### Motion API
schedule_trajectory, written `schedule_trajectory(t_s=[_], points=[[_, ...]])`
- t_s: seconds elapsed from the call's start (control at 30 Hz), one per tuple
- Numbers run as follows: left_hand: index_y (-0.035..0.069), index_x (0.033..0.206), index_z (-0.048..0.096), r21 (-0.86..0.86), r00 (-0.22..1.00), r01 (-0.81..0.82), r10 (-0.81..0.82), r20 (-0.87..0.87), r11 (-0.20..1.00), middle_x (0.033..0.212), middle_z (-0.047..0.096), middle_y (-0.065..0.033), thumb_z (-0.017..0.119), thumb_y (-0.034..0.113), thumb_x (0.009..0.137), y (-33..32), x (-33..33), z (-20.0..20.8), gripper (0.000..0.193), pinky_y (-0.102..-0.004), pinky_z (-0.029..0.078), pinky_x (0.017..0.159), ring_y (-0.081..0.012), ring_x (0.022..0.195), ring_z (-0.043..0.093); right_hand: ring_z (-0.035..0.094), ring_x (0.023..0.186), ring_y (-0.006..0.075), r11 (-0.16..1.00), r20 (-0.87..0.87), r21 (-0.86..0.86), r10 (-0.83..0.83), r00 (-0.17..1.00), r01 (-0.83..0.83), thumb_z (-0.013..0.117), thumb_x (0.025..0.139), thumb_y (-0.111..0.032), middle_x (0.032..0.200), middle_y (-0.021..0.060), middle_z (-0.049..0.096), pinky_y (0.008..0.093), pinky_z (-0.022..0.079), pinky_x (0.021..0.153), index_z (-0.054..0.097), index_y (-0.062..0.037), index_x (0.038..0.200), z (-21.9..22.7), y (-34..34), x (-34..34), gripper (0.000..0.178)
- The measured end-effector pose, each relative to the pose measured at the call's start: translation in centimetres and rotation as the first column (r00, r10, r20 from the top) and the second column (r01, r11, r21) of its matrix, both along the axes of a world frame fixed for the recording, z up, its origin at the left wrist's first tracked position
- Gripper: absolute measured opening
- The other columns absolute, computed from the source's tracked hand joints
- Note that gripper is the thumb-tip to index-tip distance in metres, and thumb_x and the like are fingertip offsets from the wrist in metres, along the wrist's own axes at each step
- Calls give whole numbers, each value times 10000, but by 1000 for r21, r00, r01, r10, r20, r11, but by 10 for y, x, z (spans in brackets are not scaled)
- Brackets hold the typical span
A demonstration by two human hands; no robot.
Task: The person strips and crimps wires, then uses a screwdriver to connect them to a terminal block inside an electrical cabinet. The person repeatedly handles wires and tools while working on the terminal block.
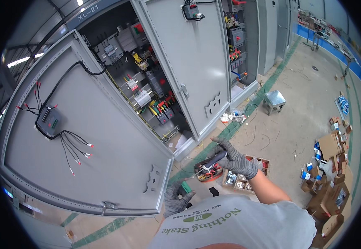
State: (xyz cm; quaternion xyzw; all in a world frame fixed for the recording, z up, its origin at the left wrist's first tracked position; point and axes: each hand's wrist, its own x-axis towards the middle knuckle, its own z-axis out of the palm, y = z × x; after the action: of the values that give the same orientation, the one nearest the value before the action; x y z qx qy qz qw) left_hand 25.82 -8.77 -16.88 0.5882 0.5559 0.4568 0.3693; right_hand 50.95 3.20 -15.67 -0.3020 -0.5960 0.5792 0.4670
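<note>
My left hand (pixel 175 200), in a grey knit glove, grips a green terminal block (pixel 186 187) close to my body. In my right hand (pixel 242 163), gloved the same way, is a screwdriver with a dark handle (pixel 216 159). Its shaft slopes down to the left, toward the terminal block; whether the tip touches it I cannot tell. Just beyond my hands lies an orange-rimmed tool holder (pixel 209 179) with several hand tools in it. Partly behind my right hand is a divided box (pixel 237 188) of small metal parts.
Ahead stands a grey electrical cabinet, its left door (pixel 118 166) swung open with a wired meter (pixel 48 120) on it. Another grey door (pixel 188 54) stands beside the breakers. At right are a metal stool (pixel 275 99), cut wires and opened cardboard boxes (pixel 331 145) on the floor.
</note>
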Motion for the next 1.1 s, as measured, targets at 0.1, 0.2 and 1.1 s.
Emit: schedule_trajectory(t_s=[0.1,0.2,1.1], points=[[21,1195,589,-30,999,23,-24,-31,999,842,588,11,844,72,707,-3,3,13,553,-215,455,645,-57,717,516,604,932,215,982,120,-96,172,978,-161,615,903,-418,1072,139,623,336,459,905,451,-72,1347,2,16,16,587],[-2,1196,596,-39,1000,0,-1,-21,999,854,591,-10,843,103,711,-10,9,17,554,-239,468,653,-72,732,520,615,1051,216,999,178,-29,29,984,-24,639,876,-468,992,93,635,341,448,965,401,-72,1399,-14,13,6,698],[87,1215,607,-113,984,-151,161,82,982,983,640,-3,859,178,694,-28,-4,3,586,-225,490,708,-67,762,559,495,505,70,985,178,-130,-87,980,111,561,971,-309,672,44,591,200,383,455,588,-16,867,0,-8,-17,313]])
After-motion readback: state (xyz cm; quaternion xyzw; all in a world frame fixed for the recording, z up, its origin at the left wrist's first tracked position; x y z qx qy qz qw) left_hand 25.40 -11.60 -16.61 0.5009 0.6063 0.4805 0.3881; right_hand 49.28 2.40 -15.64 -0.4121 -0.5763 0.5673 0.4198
